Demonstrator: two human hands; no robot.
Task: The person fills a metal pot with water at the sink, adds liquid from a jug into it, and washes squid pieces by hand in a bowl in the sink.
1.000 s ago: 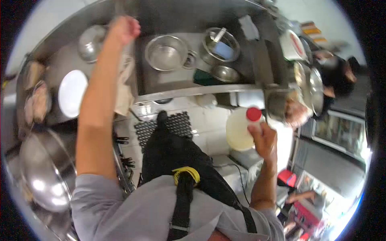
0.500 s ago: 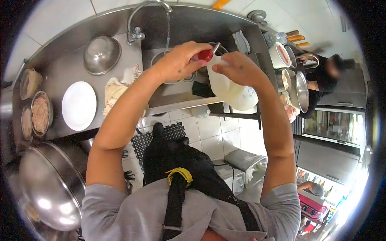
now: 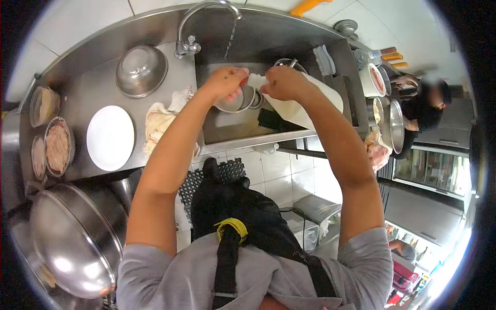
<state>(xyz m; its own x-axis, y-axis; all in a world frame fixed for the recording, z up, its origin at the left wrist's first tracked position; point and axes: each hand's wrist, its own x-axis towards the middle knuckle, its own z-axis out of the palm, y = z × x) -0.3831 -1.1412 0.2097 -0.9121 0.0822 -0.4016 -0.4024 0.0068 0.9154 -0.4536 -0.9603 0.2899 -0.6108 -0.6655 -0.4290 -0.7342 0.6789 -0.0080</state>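
Observation:
My left hand [image 3: 225, 84] is closed around a small red cap [image 3: 244, 80], mostly covered by my fingers. My right hand [image 3: 285, 82] grips the neck end of a whitish translucent plastic jug [image 3: 288, 110], which lies tilted over the sink with its mouth end towards my left hand. Below my hands, a round metal pot [image 3: 250, 107] sits in the sink [image 3: 219, 132]. Whether any liquid leaves the jug I cannot make out. Water runs from the curved faucet [image 3: 180, 32] behind my left hand.
Left on the counter are an upturned metal bowl [image 3: 142, 71], a white plate [image 3: 110, 138], a cloth [image 3: 160, 124] and a bowl of minced meat [image 3: 59, 146]. A brush [image 3: 324, 60] and dark pad [image 3: 269, 120] are in the sink. Another person [image 3: 421, 111] stands at right.
The jug has swung from hanging upright to a tilted position, its base rising to the right. My hands have come lower over the pot, and the left one now covers more of the cap.

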